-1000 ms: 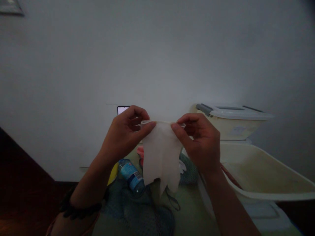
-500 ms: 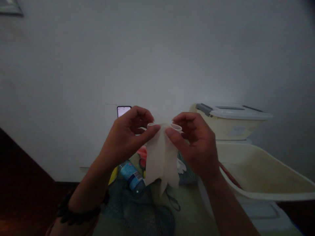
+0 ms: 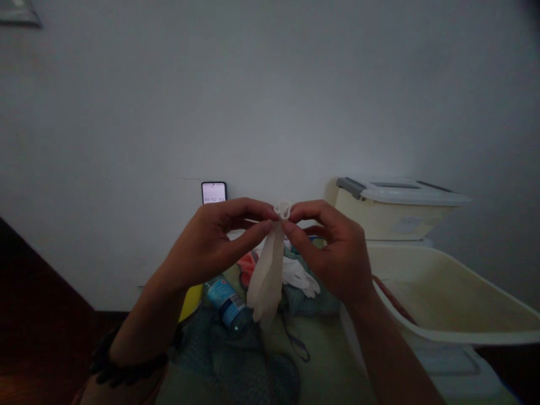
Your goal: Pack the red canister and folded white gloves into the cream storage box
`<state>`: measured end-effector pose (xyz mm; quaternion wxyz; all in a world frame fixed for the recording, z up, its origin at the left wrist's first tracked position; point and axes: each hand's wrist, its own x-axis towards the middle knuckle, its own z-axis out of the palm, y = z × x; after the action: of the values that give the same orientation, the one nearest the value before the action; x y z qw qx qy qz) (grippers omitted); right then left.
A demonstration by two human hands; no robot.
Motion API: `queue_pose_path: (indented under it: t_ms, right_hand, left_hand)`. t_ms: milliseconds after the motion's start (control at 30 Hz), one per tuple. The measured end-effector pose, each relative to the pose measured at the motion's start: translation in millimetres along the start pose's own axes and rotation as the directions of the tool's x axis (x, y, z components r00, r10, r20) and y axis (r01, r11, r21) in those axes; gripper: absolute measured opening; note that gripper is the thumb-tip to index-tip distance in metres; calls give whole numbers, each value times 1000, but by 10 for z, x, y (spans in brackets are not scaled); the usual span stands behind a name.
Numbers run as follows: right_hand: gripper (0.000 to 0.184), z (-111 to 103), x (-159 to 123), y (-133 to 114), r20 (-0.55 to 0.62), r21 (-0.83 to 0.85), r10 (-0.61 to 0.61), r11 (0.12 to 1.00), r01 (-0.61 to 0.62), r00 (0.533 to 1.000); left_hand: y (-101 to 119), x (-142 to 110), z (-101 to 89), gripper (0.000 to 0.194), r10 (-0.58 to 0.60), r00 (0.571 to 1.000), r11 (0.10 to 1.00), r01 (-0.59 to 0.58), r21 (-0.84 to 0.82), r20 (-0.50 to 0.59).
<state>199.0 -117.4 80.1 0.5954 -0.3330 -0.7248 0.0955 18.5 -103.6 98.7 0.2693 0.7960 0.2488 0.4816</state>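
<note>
A thin white glove (image 3: 268,275) hangs fingers down in front of me, its cuff bunched into a small gathered ring at the top. My left hand (image 3: 223,233) pinches the cuff from the left between thumb and fingertips. From the other side my right hand (image 3: 331,242) pinches it too, so the fingertips of both hands almost meet. Behind the hanging glove lies another white glove (image 3: 300,275) on a grey-green cloth (image 3: 316,301). A blue-labelled plastic bottle (image 3: 228,304) lies on its side below my left hand.
A phone (image 3: 214,192) with a lit timer leans on the wall. At right stand a lidded cream box (image 3: 396,216) and an open cream basin (image 3: 459,332). Dark mesh cloth (image 3: 236,360), a red item (image 3: 248,264) and a yellow item (image 3: 190,304) lie on the greenish surface (image 3: 324,354).
Both hands have come together, gathering the glove's cuff from a wide, flat edge into a narrow bunch. The glove now hangs narrower, uncovering the white glove behind it and more of the phone.
</note>
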Motion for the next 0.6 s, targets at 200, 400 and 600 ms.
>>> queue_pose_path:
  t_ms: [200,400,600]
  right_hand:
    - [5,30,-7,-5,-9,-23,37,999,-37,999]
    - [6,27,-7,-16,-11,19,91,996,-91,996]
    - [11,37,3,-53,64,91,100,990,-106,993]
  left_hand:
    - [30,12,0,10,36,999,995,-36,96,-7]
    - [18,-3,26,16,-23,998,1000,23,-5,-55]
    - [12,7,48,26,-57,989,998,58,2,-137]
